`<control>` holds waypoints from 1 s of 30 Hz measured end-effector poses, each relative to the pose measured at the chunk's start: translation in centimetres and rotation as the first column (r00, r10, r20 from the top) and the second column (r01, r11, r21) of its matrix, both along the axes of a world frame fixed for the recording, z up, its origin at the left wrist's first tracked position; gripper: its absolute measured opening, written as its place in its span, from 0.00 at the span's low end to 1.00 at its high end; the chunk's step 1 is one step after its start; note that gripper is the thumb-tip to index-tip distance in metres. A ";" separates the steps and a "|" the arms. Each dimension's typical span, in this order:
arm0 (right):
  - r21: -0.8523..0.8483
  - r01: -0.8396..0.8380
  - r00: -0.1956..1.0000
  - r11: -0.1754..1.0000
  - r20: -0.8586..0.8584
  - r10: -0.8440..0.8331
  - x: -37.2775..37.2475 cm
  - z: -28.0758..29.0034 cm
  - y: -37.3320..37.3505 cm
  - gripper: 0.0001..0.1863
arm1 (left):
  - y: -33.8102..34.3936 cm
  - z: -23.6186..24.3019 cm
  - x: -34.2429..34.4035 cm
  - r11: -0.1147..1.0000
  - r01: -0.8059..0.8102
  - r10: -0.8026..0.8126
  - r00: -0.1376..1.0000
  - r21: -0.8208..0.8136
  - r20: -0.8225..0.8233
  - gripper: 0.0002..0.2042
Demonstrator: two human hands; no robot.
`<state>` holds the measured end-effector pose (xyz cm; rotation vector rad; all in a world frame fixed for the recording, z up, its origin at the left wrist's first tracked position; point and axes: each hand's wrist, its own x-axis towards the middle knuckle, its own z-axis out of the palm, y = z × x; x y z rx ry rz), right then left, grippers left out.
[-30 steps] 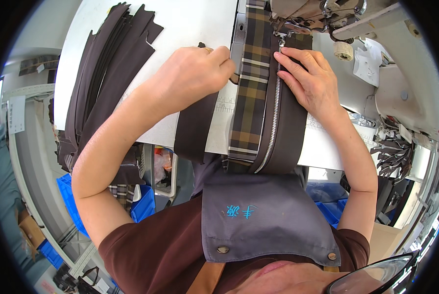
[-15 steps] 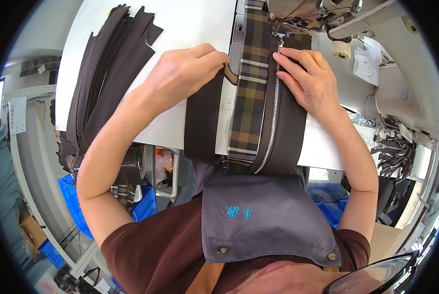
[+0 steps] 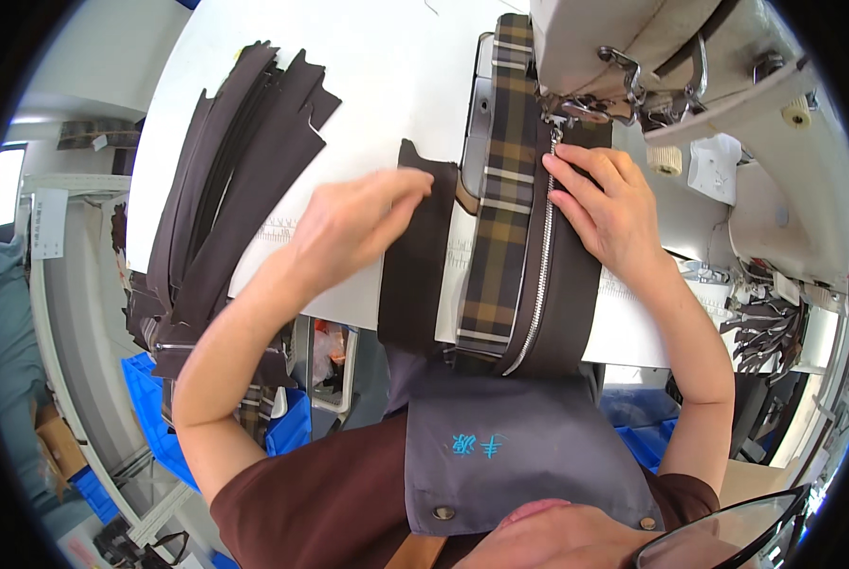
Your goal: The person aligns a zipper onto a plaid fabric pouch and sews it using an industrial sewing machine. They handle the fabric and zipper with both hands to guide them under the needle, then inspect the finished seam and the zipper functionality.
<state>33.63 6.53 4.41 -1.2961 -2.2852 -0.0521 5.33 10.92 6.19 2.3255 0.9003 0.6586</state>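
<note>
Beneath the sewing machine lies a dark brown fabric piece with a silver-toothed zipper along it. My right hand rests on this piece, fingers stretched out, with fingertips beside the zipper's upper end. A brown, black and cream plaid strip runs along its left side. Farther left, another dark brown fabric strip hangs over the table's near edge. My left hand is closed at that strip's upper part, its fingertips pinched together on the fabric; the exact grip is partly hidden.
A pile of long dark brown strips lies on the white table at left. Blue bins stand below the table. At right, dark fabric scraps hang in a bunch beside the machine.
My left hand has shifted left and down relative to the dark strip, baring its upper end. My right hand stays beside the zipper. The whole view has shifted a little.
</note>
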 end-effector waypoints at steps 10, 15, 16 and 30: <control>0.086 0.010 1.000 0.996 0.025 -0.012 0.1 -0.4 0.0 0.16 | -4.8 3.1 -2.4 0.936 0.312 -0.344 0.722 -0.162 -0.599 0.47; 0.077 0.015 0.999 0.997 0.031 -0.018 -0.1 -0.3 0.0 0.16 | -7.2 -0.1 -2.8 0.943 0.266 -0.093 0.788 0.200 -0.609 0.38; 0.078 0.018 0.999 0.997 0.027 -0.021 -0.1 -0.4 0.0 0.16 | -7.1 -0.1 -2.5 0.975 0.181 -0.094 0.865 0.132 -0.493 0.35; 0.135 0.038 0.999 0.990 0.000 -0.038 -0.2 -0.7 -0.2 0.17 | 0.5 0.2 6.8 0.849 0.175 -0.091 0.978 0.499 -0.188 0.19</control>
